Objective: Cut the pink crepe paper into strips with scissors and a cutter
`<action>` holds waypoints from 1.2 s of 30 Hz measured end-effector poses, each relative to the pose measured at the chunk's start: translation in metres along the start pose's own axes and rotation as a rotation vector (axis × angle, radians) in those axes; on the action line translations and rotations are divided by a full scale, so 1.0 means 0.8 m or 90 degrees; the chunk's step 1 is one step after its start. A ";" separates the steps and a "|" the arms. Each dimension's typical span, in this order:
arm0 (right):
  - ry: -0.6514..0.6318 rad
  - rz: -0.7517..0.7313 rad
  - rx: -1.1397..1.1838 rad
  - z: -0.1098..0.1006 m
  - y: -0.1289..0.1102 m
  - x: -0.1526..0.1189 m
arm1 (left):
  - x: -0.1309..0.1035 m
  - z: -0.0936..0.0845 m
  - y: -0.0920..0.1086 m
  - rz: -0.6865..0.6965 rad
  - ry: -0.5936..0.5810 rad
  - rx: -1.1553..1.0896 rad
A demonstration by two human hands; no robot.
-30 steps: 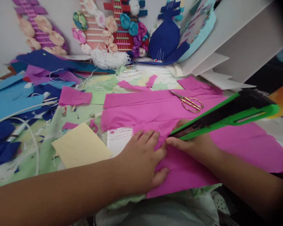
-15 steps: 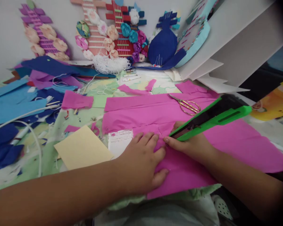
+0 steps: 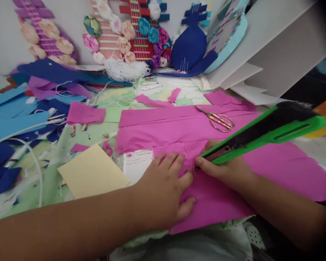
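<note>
My left hand [image 3: 163,185] lies flat on the pink crepe-like sheet [image 3: 220,199], fingers slightly spread, holding nothing. Beside it my right hand [image 3: 228,168] grips a green and black utility knife [image 3: 250,134] low near its front end. The knife slants up to the right, and its dark tip is down at the sheet, close to my left fingertips. A short slit-like line runs in the pink material just above the tip. Left of my fingers, a white board [image 3: 137,166] with pink streaks shows. Golden-handled scissors [image 3: 217,119] rest on the pink material beyond my right hand.
A cream paper square [image 3: 93,172] lies left of my hands. Blue scraps [image 3: 13,116] and a white cable [image 3: 39,166] cover the left side. At the back stand decorated instrument-shaped crafts [image 3: 190,47] and tangled white string [image 3: 126,69]. Folded white board [image 3: 260,54] leans at right.
The utility knife's tip and my right hand have shifted slightly right and toward me. The knife's rear end reaches farther right. My left hand stays flat; the view has shifted slightly.
</note>
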State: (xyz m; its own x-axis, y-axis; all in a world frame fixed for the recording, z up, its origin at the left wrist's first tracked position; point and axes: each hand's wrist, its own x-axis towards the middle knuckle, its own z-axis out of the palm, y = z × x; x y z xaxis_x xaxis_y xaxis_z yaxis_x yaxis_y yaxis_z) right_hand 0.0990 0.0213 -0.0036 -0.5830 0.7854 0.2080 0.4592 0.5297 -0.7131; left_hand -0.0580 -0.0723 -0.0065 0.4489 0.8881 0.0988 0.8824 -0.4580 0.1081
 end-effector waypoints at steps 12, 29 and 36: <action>-0.027 -0.047 0.005 0.006 0.000 0.002 | 0.001 -0.002 0.002 -0.007 -0.006 -0.004; -0.017 -0.003 -0.016 0.002 -0.002 0.001 | 0.001 -0.006 0.002 -0.009 -0.015 -0.007; -0.031 -0.011 0.010 0.001 -0.002 0.003 | 0.001 -0.003 0.002 -0.010 -0.003 -0.013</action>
State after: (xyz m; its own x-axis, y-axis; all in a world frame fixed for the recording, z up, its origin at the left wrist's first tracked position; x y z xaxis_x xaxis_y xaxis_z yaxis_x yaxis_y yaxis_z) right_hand 0.0962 0.0216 -0.0028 -0.6230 0.7596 0.1869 0.4388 0.5371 -0.7204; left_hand -0.0569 -0.0723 -0.0042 0.4364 0.8951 0.0915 0.8860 -0.4452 0.1299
